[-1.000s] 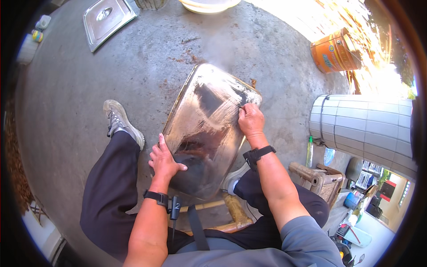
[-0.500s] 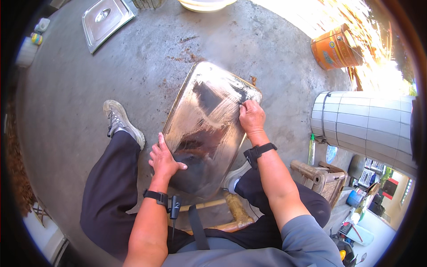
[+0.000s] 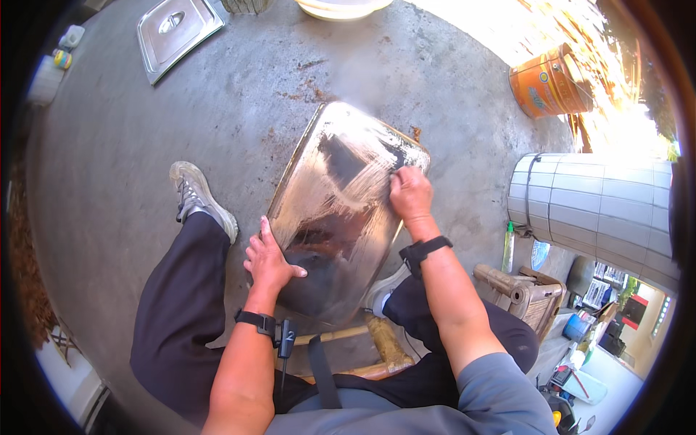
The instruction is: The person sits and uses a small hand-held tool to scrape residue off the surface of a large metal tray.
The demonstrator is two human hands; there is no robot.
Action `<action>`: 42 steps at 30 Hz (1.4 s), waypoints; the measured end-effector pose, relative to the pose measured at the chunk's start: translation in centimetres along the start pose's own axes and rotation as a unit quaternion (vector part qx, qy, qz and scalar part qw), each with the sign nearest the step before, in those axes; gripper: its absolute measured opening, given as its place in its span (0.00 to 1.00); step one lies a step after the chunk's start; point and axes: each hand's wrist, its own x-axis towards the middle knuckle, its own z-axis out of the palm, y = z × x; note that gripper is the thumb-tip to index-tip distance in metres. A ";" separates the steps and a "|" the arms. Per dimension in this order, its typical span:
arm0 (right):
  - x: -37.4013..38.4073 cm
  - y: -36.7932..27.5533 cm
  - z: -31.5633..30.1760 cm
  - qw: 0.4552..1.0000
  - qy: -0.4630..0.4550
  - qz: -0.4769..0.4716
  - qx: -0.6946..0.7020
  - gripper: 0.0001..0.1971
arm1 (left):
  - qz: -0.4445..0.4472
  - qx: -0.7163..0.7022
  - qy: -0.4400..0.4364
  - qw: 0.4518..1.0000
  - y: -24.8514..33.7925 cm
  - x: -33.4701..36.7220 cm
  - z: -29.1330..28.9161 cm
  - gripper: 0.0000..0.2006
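Observation:
A rectangular metal pan (image 3: 330, 239) slants between my legs, its broad flat face toward me. Black burnt patches and brown stains cover much of it, with brighter scraped streaks at the far end. My left hand (image 3: 268, 261) grips its left edge, thumb on the flat face and fingers spread along the side. On the far right part of the face, my right hand (image 3: 411, 192) is closed and pressed down. A bit of something dark shows at its fingertips, too hidden to name.
A steel lid (image 3: 177, 32) lies far left, and a pale basin (image 3: 341, 7) stands at the far edge. On the right are an orange bucket (image 3: 547, 85), a white tiled column (image 3: 594, 196), a green-capped bottle (image 3: 509, 246) and a bamboo stool (image 3: 533, 290). Dark crumbs dot the concrete floor (image 3: 116, 145).
The view has shifted very slightly. My right hand has moved a tiny way over the pan's face; my left hand keeps its place.

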 end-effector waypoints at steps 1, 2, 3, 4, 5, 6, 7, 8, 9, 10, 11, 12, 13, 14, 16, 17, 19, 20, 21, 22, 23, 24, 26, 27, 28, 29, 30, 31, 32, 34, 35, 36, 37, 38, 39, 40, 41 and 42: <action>0.8 0.8 -0.3 1.000 0.013 0.018 -0.011 0.04 | 0.000 -0.004 -0.003 1.000 0.3 0.1 -0.2 0.74; 1.1 1.3 -0.5 0.999 0.026 0.036 -0.022 0.04 | 0.000 -0.007 -0.007 1.000 0.5 0.1 -0.3 0.74; 0.8 0.8 -0.2 0.999 0.026 0.035 -0.023 0.04 | 0.000 -0.008 -0.006 1.000 0.4 0.1 -0.3 0.74; 0.0 -0.3 0.4 1.000 0.007 -0.015 0.009 0.04 | -0.004 -0.002 -0.007 1.000 0.2 0.1 -0.2 0.74; -0.7 -1.2 0.7 0.997 -0.012 -0.066 0.040 0.04 | -0.009 0.004 -0.009 1.000 0.1 0.2 -0.2 0.74; -1.3 -1.8 0.8 0.995 -0.039 -0.090 0.009 0.04 | -0.010 0.005 -0.008 1.000 0.1 0.1 -0.1 0.74; -0.9 -1.5 0.7 0.995 -0.039 -0.090 0.011 0.04 | -0.007 0.003 -0.005 1.000 0.2 0.1 0.0 0.74; 0.2 -0.8 0.4 0.999 0.005 -0.040 0.008 0.03 | -0.003 0.001 -0.002 1.000 0.2 0.1 0.0 0.74; 1.1 0.3 0.0 0.999 0.049 0.012 0.001 0.03 | -0.002 0.002 -0.005 1.000 0.3 0.1 -0.1 0.74; 2.0 1.0 -0.3 0.998 0.059 0.017 0.003 0.04 | -0.001 -0.002 -0.005 1.000 0.4 0.2 -0.2 0.74; 1.3 0.8 -0.1 0.998 0.058 0.019 0.001 0.04 | 0.001 -0.006 -0.004 1.000 0.5 0.1 -0.2 0.74; 0.6 -0.2 0.4 0.999 0.026 -0.024 0.021 0.04 | 0.001 -0.007 -0.003 1.000 0.4 0.1 -0.3 0.74; 0.0 -1.2 0.6 0.997 -0.006 -0.067 0.040 0.03 | -0.002 -0.001 -0.004 1.000 0.2 -0.1 -0.3 0.72; -0.5 -2.1 0.7 0.994 -0.032 -0.092 0.043 0.03 | -0.005 0.006 -0.005 1.000 0.3 0.0 -0.2 0.71; -0.5 -2.2 0.4 0.998 -0.032 -0.053 0.011 0.03 | -0.001 0.005 -0.001 1.000 0.6 0.0 -0.3 0.71; 0.4 -1.6 0.3 1.000 -0.016 -0.024 0.009 0.03 | 0.004 0.002 0.003 1.000 0.7 0.0 -0.3 0.71; 1.3 -1.3 0.3 1.000 -0.003 0.007 -0.013 0.03 | 0.003 0.000 -0.001 1.000 0.4 0.1 -0.2 0.72; 0.8 -1.3 0.5 1.000 -0.005 -0.002 -0.011 0.03 | 0.001 -0.003 -0.003 1.000 0.3 0.2 -0.2 0.73; 0.7 -1.4 0.6 1.000 -0.006 -0.014 -0.007 0.03 | 0.000 -0.006 0.000 1.000 0.4 0.2 -0.2 0.73; 0.3 -1.5 0.5 0.999 -0.021 -0.018 0.027 0.03 | 0.001 -0.005 -0.004 1.000 0.3 0.1 -0.2 0.73; 0.6 -1.4 0.6 0.999 -0.020 -0.021 0.026 0.03 | 0.002 -0.004 -0.007 1.000 0.4 0.1 -0.3 0.73; 0.4 -1.7 0.4 0.999 -0.029 -0.041 0.021 0.03 | 0.000 -0.004 -0.010 1.000 0.4 0.0 -0.3 0.73; 0.9 -1.3 0.4 1.000 -0.002 -0.030 0.008 0.06 | 0.003 -0.004 -0.004 1.000 0.6 0.1 -0.4 0.73; 1.9 -0.9 0.1 1.000 0.017 -0.016 0.001 0.05 | 0.003 -0.003 -0.003 1.000 0.6 0.1 -0.5 0.73; 2.0 -1.0 0.1 1.000 0.009 -0.016 -0.006 0.05 | 0.003 -0.004 0.000 1.000 0.5 0.0 -0.5 0.72; 1.9 -1.2 0.0 1.000 0.000 -0.016 -0.014 0.05 | 0.004 -0.004 0.003 1.000 0.4 0.0 -0.6 0.72; 1.5 -1.3 0.3 0.999 -0.010 -0.044 0.012 0.05 | 0.005 -0.006 0.004 1.000 0.5 0.1 -0.5 0.72; 0.7 -1.8 0.5 0.996 -0.022 -0.071 0.039 0.05 | -0.003 -0.002 -0.003 1.000 0.3 0.1 -0.4 0.72; 0.0 -2.3 0.8 0.995 -0.054 -0.080 0.035 0.05 | -0.011 0.001 -0.010 1.000 0.4 0.1 -0.4 0.73; 0.4 -1.9 0.5 0.997 -0.036 -0.067 0.022 0.05 | -0.008 -0.002 -0.012 1.000 0.7 0.1 -0.4 0.73; 0.9 -1.5 0.4 0.998 -0.018 -0.056 0.010 0.05 | -0.005 -0.006 -0.014 1.000 0.8 0.1 -0.4 0.73; 1.9 -0.9 0.2 0.999 -0.005 -0.041 -0.008 0.05 | -0.006 -0.004 -0.014 1.000 0.8 0.1 -0.4 0.73; 1.8 -1.0 0.2 0.999 -0.006 -0.040 -0.008 0.05 | -0.003 -0.004 -0.010 1.000 0.7 0.0 -0.4 0.73; 1.5 -1.1 0.3 0.999 -0.011 -0.049 0.001 0.05 | -0.001 -0.004 -0.006 1.000 0.7 0.0 -0.4 0.73; 1.4 -1.2 0.3 0.998 -0.015 -0.060 0.011 0.05 | -0.002 -0.005 -0.004 1.000 0.7 0.1 -0.4 0.73; 0.7 -1.7 0.4 0.995 -0.057 -0.071 0.033 0.04 | -0.006 -0.002 -0.005 1.000 0.5 0.0 -0.4 0.73; 1.0 -1.6 0.5 0.995 -0.056 -0.073 0.034 0.04 | -0.011 0.001 -0.007 1.000 0.5 0.1 -0.4 0.73; 1.0 -1.5 0.5 0.997 -0.036 -0.062 0.035 0.04 | -0.011 0.002 -0.008 1.000 0.4 0.1 -0.3 0.73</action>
